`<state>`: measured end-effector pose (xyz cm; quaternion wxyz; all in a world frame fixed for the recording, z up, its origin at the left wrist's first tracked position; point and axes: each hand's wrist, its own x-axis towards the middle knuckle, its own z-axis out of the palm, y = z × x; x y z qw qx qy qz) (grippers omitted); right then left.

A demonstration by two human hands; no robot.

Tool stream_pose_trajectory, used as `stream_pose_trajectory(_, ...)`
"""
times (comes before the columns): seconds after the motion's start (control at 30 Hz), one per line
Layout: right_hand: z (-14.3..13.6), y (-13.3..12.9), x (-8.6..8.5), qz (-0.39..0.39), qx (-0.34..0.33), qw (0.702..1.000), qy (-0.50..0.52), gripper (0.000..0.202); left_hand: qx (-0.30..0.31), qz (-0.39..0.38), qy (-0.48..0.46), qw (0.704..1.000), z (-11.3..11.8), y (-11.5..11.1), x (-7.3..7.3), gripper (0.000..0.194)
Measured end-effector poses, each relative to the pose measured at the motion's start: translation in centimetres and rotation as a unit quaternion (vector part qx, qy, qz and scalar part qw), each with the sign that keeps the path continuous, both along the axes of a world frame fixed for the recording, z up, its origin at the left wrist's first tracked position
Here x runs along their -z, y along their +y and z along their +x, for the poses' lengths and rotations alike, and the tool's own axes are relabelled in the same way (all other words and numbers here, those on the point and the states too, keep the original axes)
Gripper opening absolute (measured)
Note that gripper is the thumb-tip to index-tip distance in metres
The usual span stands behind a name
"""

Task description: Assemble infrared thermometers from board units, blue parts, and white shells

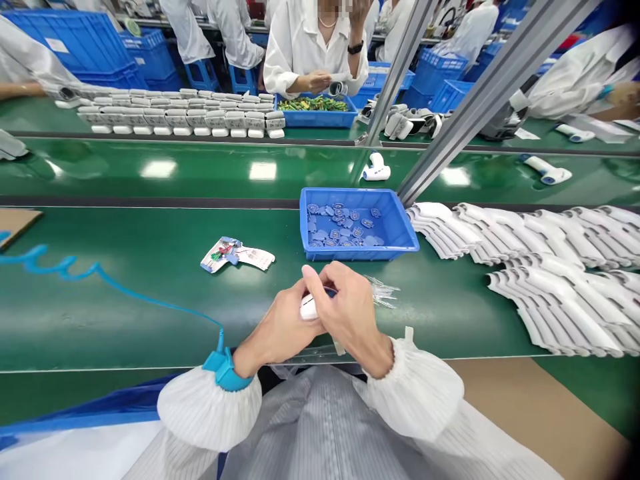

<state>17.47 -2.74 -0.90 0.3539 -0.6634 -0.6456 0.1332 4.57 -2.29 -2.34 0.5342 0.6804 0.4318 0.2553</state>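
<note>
1. Gripping a white plastic piece (309, 308) between both hands, we are holding it above the front of the green workbench (125, 340); our fingers are hiding most of it.
2. Our left hand (287, 327) is grasping the piece from its left side.
3. Our right hand (347, 307) is wrapping around the other side, with a thumb lying across it.
4. On our left wrist we are wearing a teal wrist strap (233, 372), and a coiled blue cord (150, 300) is trailing from it to the left.
5. Just beside our right hand, thin clear strips (384, 293) are lying in a loose bunch.
6. Beyond our left hand, a white half-shell (256, 257) is resting near the hands, with red and green wires (220, 252) showing.
7. Straight ahead, a blue tray (357, 254) is holding small blue plastic parts (343, 217).
8. To our right, nested white handle shells (565, 307) are lying in rows.
9. Across from us, a co-worker in a white coat (290, 47) is sitting behind a blue bin (320, 120) of green and yellow parts (315, 104).
</note>
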Motion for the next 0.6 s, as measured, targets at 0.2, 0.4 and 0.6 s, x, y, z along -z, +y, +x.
stream_pose_trajectory(0.2, -1.0, 0.8, 1.2, 0.078, -0.041, 0.992, -0.085, 0.053, 0.023, 0.134, 0.162, 0.977, 0.4, -0.6, 1.1, 0.008)
stream_pose_trajectory(0.4, 0.4, 0.4, 0.6, 0.069, 0.04, 0.997, 0.004, 0.052, 0.026, 0.038, 0.081, 0.996, -0.7, -0.6, 0.3, 0.026)
stream_pose_trajectory(0.6, -0.1, 0.4, 0.7, -0.024, 0.025, 0.999, -0.04, 0.056, -0.026, 0.144, 0.168, 0.975, 0.4, -1.7, 1.5, 0.016)
